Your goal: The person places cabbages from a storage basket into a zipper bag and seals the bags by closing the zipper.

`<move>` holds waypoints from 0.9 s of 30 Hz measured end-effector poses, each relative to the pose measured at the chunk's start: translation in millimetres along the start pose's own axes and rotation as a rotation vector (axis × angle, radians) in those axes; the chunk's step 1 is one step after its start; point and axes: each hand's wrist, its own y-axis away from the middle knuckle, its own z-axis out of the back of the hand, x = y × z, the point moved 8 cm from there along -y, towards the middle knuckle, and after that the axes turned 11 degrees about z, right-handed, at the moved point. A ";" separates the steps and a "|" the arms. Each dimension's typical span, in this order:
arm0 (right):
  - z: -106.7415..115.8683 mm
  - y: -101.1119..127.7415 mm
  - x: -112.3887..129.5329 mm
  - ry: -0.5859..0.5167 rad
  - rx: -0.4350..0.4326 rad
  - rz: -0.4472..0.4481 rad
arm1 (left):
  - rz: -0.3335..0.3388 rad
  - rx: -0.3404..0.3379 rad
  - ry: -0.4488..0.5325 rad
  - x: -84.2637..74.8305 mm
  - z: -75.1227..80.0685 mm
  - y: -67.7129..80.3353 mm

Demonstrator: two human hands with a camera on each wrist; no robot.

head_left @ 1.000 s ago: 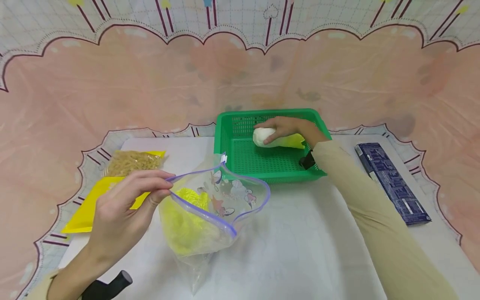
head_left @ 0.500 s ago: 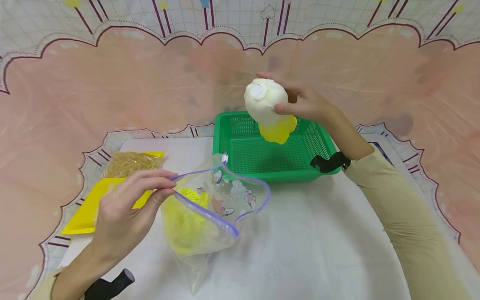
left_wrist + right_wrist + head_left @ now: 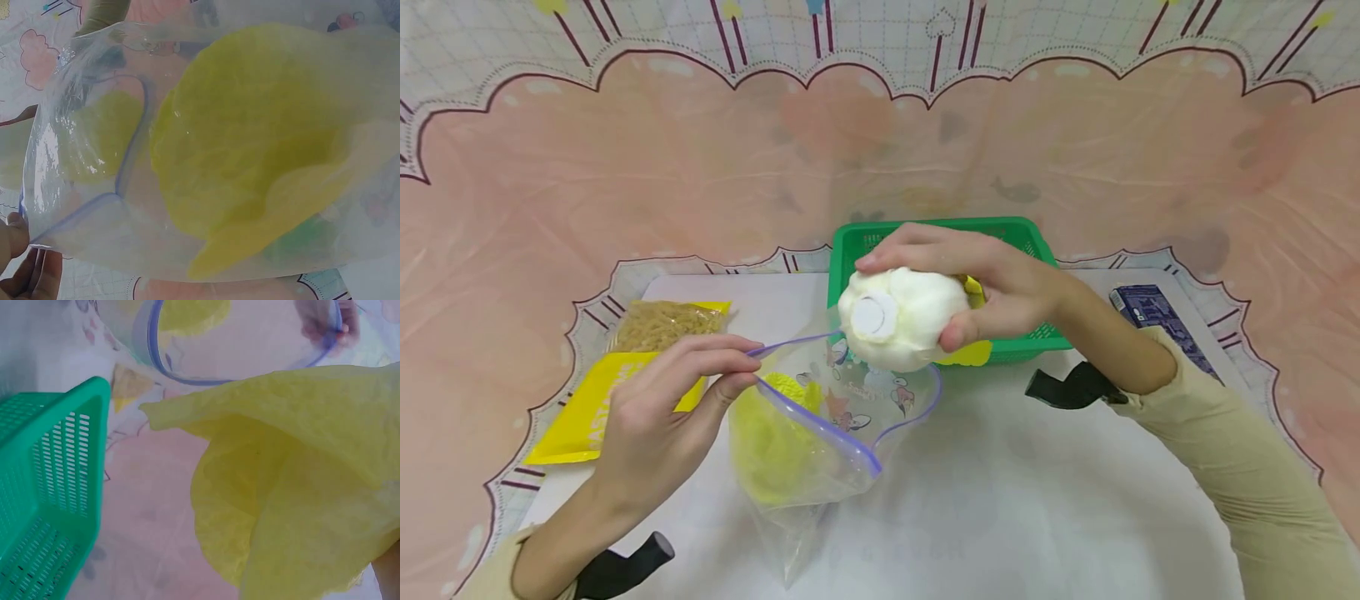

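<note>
The white-and-yellow cabbage sits gripped in my right hand, stem end toward me, just above the zip bag mouth; my left hand fingers pinch its rim open over the counter.

Head view looks down on table; wrist views close; all share zip bag.
</note>
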 end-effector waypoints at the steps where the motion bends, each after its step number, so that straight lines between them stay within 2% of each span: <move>1: -3.3 -0.7 -0.6 -0.017 0.014 -0.024 | 0.000 0.001 0.002 0.0 -0.4 -0.3; 5: -18.3 -2.6 -5.0 -0.062 0.095 -0.130 | -0.004 0.002 0.003 -0.1 -1.2 -0.7; 10: -37.4 -6.6 -10.1 -0.067 0.211 -0.208 | 0.007 0.010 -0.008 0.1 -2.4 -1.1; 16: -53.0 -2.7 -19.7 0.023 0.337 -0.366 | 0.006 0.009 -0.010 -1.4 -3.9 -1.1; 21: -62.2 4.4 -30.8 0.119 0.406 -0.514 | 0.001 0.013 0.010 -3.0 -6.7 -1.8; 27: -71.9 2.7 -36.7 0.182 0.466 -0.582 | 0.011 0.045 0.015 -4.2 -12.4 -2.4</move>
